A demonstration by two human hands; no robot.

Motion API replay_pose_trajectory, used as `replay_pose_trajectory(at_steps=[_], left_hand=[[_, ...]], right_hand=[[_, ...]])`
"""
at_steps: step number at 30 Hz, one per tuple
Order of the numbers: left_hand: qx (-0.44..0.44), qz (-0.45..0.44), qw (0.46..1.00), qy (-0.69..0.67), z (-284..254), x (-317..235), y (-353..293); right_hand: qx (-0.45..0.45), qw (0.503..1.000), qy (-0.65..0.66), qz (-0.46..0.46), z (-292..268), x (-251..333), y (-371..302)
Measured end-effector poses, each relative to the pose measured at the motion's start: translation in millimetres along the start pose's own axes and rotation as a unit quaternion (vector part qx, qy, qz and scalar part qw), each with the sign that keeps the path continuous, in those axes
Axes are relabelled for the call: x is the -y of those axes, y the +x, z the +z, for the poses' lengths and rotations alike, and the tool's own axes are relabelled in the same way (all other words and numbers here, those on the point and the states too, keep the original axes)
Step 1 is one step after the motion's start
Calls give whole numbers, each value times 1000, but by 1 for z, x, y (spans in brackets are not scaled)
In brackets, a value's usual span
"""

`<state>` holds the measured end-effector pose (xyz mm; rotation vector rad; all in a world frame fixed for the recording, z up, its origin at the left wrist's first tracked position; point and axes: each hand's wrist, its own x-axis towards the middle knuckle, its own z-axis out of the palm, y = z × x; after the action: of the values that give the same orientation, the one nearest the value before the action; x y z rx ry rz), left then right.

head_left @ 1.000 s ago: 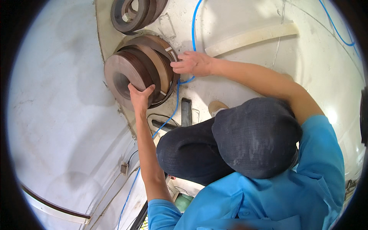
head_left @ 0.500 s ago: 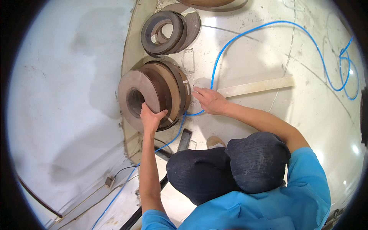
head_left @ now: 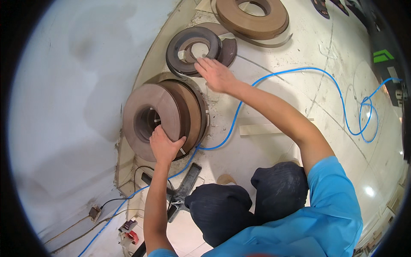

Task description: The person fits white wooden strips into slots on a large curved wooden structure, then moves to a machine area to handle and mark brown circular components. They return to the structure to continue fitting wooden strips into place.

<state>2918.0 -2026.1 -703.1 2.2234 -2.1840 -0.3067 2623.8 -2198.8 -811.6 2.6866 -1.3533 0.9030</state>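
Observation:
On the floor against the wall leans a stack of thick brown coils, which look like edge banding, with a brown edge-banding roll [head_left: 169,112] on top. My left hand [head_left: 165,146] grips that roll's near rim, fingers in the centre hole and thumb over the outer edge. Farther off, my right hand [head_left: 216,76] is open, its fingers stretched out at the near edge of a dark coil [head_left: 173,51]. Whether the fingertips touch it I cannot tell. Under the dark coil, a wider brown coil [head_left: 230,52] is partly covered.
A larger brown roll [head_left: 231,15] lies at the far end. Across the floor winds a blue hose [head_left: 308,68], passing a pale flat strip [head_left: 257,129]. Near my knees are a black star-shaped base [head_left: 186,188] and cables. Another person's sandals [head_left: 321,8] show at the top right.
My right hand has moved away from beside the near stack to the farther dark coil. The left hand keeps its grip on the top roll. The view has shifted, showing more of the far floor.

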Motion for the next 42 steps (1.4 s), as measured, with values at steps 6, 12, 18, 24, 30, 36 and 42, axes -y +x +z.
replay_pose_trajectory(at_steps=[6, 12, 18, 24, 30, 36, 42], left_hand=[[-6, 6, 1000, -5, 0, 3, 2], [-6, -3, 1000, -5, 0, 5, 1], [-20, 6, 1000, -18, 0, 7, 1], [-19, 10, 1000, -23, 0, 7, 3], [-34, 12, 999, -26, 1, 8, 2], [-26, 5, 999, -38, 0, 8, 1], [-29, 7, 999, -39, -3, 8, 1]], right_hand=[[217, 967, -125, 50, 38, -24, 49], [191, 978, -80, 36, 39, -30, 40], [133, 988, -64, 33, 36, -28, 35], [114, 993, -19, 16, 15, -32, 27], [108, 989, 84, 49, 7, -28, 13], [124, 991, 58, 8, 11, -26, -6], [114, 987, 112, 5, -6, -30, -3]])
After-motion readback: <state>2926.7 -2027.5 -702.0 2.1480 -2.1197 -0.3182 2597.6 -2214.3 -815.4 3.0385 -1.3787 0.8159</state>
